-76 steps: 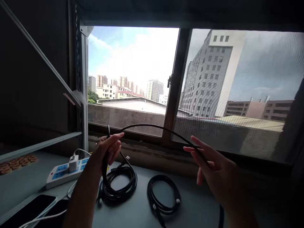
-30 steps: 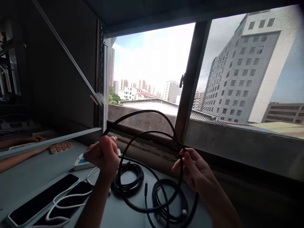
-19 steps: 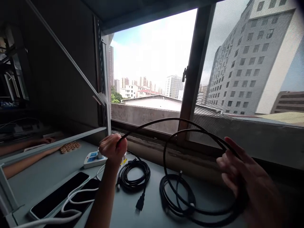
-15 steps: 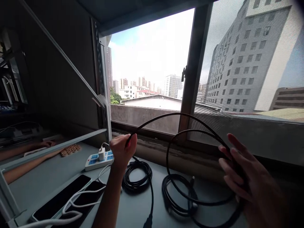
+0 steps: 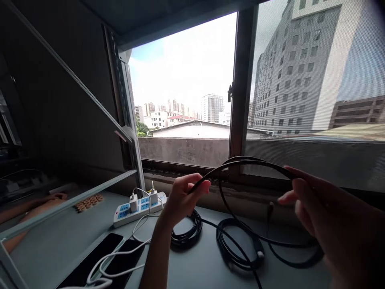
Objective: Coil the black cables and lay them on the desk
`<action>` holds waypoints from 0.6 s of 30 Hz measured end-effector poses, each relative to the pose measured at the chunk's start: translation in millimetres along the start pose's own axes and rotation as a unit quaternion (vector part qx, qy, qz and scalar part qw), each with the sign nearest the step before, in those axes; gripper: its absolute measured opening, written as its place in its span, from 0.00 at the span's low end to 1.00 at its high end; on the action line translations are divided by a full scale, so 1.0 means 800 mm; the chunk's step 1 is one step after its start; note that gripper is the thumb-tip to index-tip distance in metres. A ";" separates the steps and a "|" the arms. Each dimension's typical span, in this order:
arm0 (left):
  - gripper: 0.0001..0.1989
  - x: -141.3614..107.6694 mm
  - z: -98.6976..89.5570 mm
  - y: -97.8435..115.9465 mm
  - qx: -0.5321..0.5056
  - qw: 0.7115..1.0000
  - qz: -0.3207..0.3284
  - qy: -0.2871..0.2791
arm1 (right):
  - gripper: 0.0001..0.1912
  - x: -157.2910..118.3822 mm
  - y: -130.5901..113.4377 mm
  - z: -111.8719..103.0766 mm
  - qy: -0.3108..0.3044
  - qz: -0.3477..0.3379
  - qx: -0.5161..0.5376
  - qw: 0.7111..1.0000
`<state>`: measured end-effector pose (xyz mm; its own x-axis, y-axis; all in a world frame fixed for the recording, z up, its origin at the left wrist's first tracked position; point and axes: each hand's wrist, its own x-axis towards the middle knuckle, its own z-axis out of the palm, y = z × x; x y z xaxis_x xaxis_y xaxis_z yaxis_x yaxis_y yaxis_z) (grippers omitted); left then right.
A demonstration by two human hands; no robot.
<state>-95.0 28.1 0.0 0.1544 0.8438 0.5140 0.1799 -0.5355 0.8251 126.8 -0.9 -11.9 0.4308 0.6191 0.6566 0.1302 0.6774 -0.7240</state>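
A black cable (image 5: 249, 162) arches in the air between my two hands, in front of the window. My left hand (image 5: 185, 196) pinches it between thumb and fingers. On the right, my right hand (image 5: 313, 204) is closed around gathered loops of the same cable, and part of its grip is hidden behind the fingers. Two coiled black cables lie on the table below: one coil (image 5: 198, 230) partly behind my left wrist, another coil (image 5: 221, 249) between my hands. A connector end (image 5: 260, 254) shows at the second coil's right side.
A white power strip (image 5: 120, 220) with plugged-in chargers stands left of my left hand. Two dark phones (image 5: 90, 257) and white cables (image 5: 120, 253) lie at the lower left. Beyond a metal frame bar (image 5: 99, 188), another person's arm (image 5: 39, 210) rests near round brown pieces (image 5: 88, 203).
My left hand has moved right, closer to my right hand, and the cable's arch is lower and shorter. My right hand has turned and its fingers have closed more. The view has shifted slightly.
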 end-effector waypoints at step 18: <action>0.13 -0.016 -0.007 0.021 0.047 0.986 0.065 0.149 | 0.15 0.015 0.036 0.012 -0.117 -0.081 -0.079 0.987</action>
<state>-99.2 8.0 8.7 -0.1083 0.7329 0.6716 0.2685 -0.6289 0.7296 127.1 30.2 -22.7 0.1774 0.5958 0.7833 0.3258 0.7155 -0.6180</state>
